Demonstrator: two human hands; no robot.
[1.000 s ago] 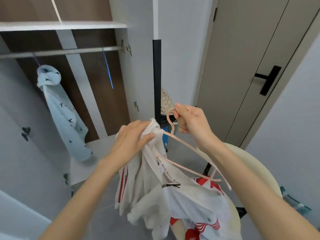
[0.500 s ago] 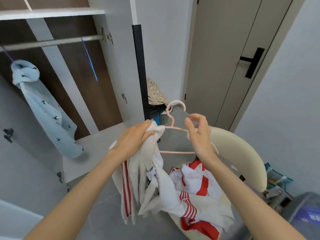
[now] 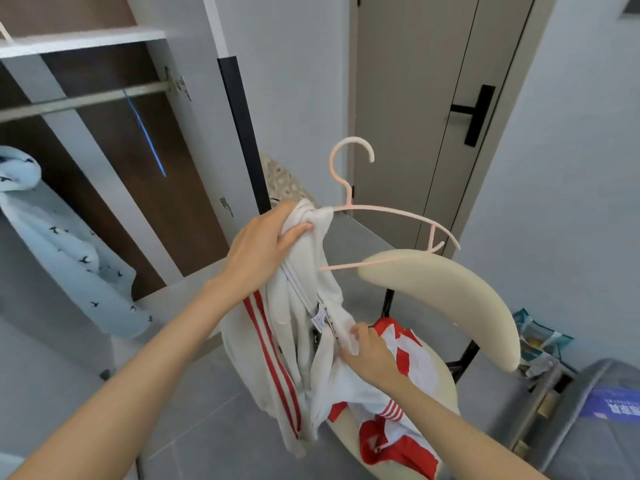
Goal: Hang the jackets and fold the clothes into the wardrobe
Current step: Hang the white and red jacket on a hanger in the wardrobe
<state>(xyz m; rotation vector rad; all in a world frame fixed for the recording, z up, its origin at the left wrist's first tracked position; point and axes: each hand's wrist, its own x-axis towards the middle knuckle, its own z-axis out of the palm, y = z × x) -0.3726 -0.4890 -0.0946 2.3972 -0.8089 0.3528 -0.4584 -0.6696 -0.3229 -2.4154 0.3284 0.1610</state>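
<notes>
One white red-striped jacket point(image 3: 301, 306), at frame centre, is gripped at its collar by the curled fingers of the left hand point(image 3: 263, 247). One pink hanger point(image 3: 349, 205) is tucked into its shoulder. Lower down, its fabric is pinched by the right hand point(image 3: 367, 351). One pale blue garment point(image 3: 69, 251) is seen below the wardrobe rail point(image 3: 86, 100), at the left.

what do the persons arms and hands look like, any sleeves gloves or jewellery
Both arms are bare as far as the picture reaches: no sleeve covers the left forearm or the right forearm. The left hand and the right hand wear no gloves, and no watch, bracelet or ring shows on the sides in view.
</notes>
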